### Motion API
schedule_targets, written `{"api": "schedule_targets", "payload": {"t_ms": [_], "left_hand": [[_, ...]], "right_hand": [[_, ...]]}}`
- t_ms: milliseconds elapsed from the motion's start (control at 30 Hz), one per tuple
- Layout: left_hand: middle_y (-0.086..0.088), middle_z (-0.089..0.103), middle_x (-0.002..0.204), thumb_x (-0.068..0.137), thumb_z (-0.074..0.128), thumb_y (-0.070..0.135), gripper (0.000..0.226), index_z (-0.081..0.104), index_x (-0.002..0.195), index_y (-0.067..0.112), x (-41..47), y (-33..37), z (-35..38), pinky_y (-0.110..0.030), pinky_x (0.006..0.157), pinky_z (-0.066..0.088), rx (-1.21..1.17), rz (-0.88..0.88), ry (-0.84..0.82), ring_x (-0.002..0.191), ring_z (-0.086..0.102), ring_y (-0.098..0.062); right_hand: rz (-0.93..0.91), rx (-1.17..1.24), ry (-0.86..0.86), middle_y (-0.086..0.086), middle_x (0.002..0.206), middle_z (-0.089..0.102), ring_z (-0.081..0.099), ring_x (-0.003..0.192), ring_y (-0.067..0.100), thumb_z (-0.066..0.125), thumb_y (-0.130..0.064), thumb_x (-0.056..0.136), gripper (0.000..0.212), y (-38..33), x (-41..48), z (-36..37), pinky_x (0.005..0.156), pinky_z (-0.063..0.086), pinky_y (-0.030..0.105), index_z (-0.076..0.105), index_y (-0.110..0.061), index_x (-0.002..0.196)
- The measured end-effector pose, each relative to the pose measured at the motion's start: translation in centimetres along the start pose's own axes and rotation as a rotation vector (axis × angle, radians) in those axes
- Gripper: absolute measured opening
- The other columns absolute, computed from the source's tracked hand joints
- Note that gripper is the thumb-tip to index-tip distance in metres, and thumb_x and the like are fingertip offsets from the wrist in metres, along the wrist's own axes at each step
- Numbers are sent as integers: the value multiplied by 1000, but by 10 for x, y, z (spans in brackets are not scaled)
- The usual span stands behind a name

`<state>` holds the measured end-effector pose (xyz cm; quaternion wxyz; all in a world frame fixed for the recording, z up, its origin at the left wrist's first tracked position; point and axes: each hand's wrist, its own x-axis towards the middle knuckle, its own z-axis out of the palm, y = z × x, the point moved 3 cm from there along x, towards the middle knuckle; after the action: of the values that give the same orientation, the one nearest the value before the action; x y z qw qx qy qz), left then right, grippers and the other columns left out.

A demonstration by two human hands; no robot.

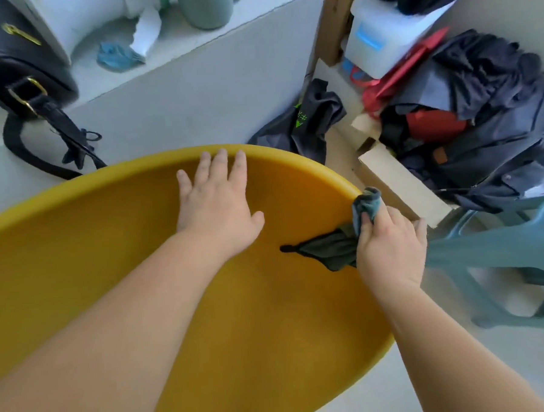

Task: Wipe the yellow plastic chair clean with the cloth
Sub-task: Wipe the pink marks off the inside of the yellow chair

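Note:
The yellow plastic chair fills the lower left and middle of the head view, its curved rim arching across the top. My left hand lies flat on the chair's surface near the far rim, fingers straight and spread. My right hand grips a dark green-grey cloth at the chair's right rim. One corner of the cloth trails left across the yellow surface, and a bunched part sticks up above my fingers at the rim.
A teal plastic chair stands close on the right. Behind it lie a pile of dark clothes and bags and cardboard boxes. A black handbag sits on the white ledge at the upper left.

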<state>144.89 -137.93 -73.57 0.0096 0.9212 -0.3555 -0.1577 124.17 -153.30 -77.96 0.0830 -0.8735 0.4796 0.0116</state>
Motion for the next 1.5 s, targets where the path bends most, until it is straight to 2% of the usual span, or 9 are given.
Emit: {"api": "schedule_targets", "payload": {"t_ms": [267, 400, 633, 700, 800, 1033, 1167, 1300, 1500], "left_hand": [[8, -7, 167, 91, 52, 29, 83, 3, 158, 28, 1, 61, 3, -58, 120, 16, -110, 144, -25, 154, 4, -21], [6, -6, 168, 88, 51, 25, 87, 2, 159, 27, -9, 97, 6, -56, 122, 10, -26, 259, -13, 154, -1, -20], [7, -12, 167, 87, 53, 22, 90, -2, 159, 29, -31, 143, 40, -57, 122, 8, 47, 346, -87, 154, -11, -21], [6, -12, 167, 86, 55, 15, 93, -1, 159, 27, -34, 149, 47, -54, 123, 6, 19, 302, -66, 154, -10, -21], [3, -11, 167, 84, 57, 13, 96, -2, 159, 24, -38, 154, 51, -54, 123, 4, 36, 286, -42, 154, -8, -24], [2, -3, 168, 84, 56, 7, 90, 8, 159, 22, -36, 154, 48, -53, 123, 8, 41, 300, -26, 154, -2, -25], [-1, 3, 168, 85, 55, 6, 83, 16, 158, 18, -37, 160, 48, -51, 123, 9, 4, 278, 3, 154, 1, -28], [-1, 2, 168, 84, 51, 5, 82, 15, 158, 17, -40, 162, 55, -52, 123, 9, -48, 253, 33, 154, -1, -26], [0, -1, 168, 82, 51, 2, 87, 12, 158, 18, -40, 164, 66, -51, 123, 8, -78, 238, 71, 154, -4, -28]], "right_hand": [[-189, 15, 10, 6, 113, 65, 62, 106, 31, 33, -49, 107, 41, -65, 53, -9, 105, 40, 49, 57, -18, 117], [-189, 120, 102, 3, 123, 62, 60, 113, 30, 39, -33, 104, 42, -25, 27, 4, 108, 40, 49, 48, -20, 144], [239, 584, 22, 1, 137, 56, 56, 111, 25, 44, -17, 98, 60, 96, -108, 68, 94, 44, 30, 34, -27, 157], [356, 725, -47, -6, 153, 44, 48, 129, 15, 45, -11, 100, 67, 102, -139, 84, 107, 39, 26, 24, -33, 159], [465, 824, -47, -11, 164, 29, 31, 149, 12, 44, -26, 104, 62, 94, -139, 89, 122, 33, 42, 17, -34, 160], [131, 604, 89, 2, 134, 63, 58, 119, 25, 31, -38, 105, 49, 50, -27, 31, 106, 41, 40, 52, -18, 144], [144, 577, 188, 2, 115, 70, 65, 98, 28, 29, -39, 103, 52, 43, -24, 34, 86, 48, 41, 60, -17, 139], [354, 746, 188, -3, 124, 67, 62, 109, 21, 39, -33, 104, 44, 74, -79, 67, 94, 48, 36, 54, -21, 144], [884, 936, -28, -3, 93, 60, 62, 95, 25, 26, -40, 109, 34, 101, -171, 128, 81, 49, 35, 55, -22, 102]]}}
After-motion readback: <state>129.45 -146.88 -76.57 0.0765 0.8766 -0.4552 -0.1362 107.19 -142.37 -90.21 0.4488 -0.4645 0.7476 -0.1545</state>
